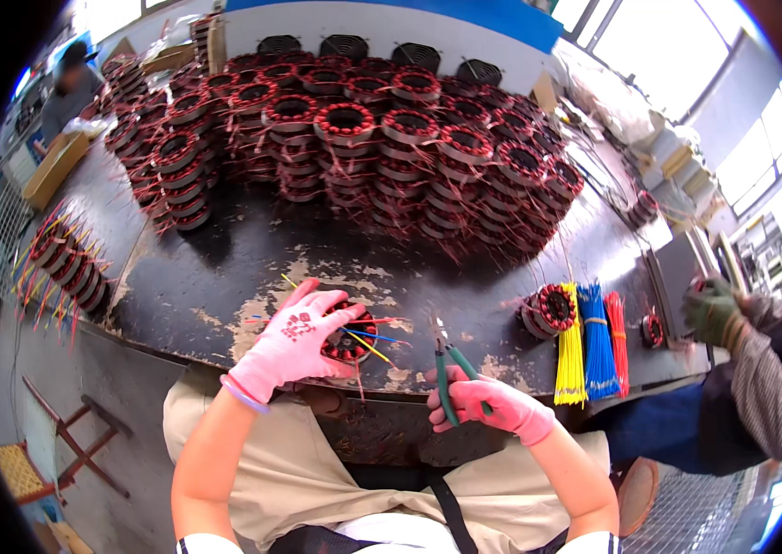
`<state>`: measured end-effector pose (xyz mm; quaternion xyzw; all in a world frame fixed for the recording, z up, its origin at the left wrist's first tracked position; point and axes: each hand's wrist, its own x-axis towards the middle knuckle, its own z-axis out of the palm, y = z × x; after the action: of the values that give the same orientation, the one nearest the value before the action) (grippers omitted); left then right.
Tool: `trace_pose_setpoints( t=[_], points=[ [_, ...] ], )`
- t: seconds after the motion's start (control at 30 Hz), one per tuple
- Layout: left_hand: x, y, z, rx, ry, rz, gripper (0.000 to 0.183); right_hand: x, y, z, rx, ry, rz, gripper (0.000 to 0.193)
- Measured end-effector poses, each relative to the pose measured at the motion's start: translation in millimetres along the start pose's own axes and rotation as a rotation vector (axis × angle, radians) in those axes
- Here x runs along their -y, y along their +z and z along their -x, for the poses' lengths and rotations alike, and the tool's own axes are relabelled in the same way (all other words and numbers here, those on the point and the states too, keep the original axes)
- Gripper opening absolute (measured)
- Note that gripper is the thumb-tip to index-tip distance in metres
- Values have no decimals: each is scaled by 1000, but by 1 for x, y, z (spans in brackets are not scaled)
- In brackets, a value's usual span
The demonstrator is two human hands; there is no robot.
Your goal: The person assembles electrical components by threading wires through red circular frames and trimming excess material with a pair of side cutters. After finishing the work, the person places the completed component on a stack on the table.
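Observation:
My left hand, in a pink glove, grips a motor stator near the table's front edge. The thumb lies on its near side and the fingers reach over its far side. Yellow, blue and red lead wires stick out from the stator. My right hand, also gloved in pink, is closed round green-handled pliers at the table edge. Their jaws point up and away from me, apart from the stator. The palm hides part of the stator's left side.
Tall stacks of stators fill the table's far side. Wired stators lie in a row at left. Yellow, blue and red wire bundles lie at right beside another stator. A co-worker's gloved hand is farther right.

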<state>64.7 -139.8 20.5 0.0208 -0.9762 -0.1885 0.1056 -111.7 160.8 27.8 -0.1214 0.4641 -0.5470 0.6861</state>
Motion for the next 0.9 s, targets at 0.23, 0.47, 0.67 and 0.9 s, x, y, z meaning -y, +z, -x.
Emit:
trace_pose_setpoints(
  t=[0.23,0.47,0.67,0.9],
  points=[
    [1,-12,-10,100,36,33,94,3,-6,-16,-6,188,74,50],
    [7,-10,-12,100,88,56,94,5,-1,-19,-9,148,131,54],
    [6,-10,-11,100,65,70,93,10,10,-26,-116,84,269,57],
    [-7,-4,-5,2,8,-58,90,14,8,-21,-165,82,253,53]
  ],
)
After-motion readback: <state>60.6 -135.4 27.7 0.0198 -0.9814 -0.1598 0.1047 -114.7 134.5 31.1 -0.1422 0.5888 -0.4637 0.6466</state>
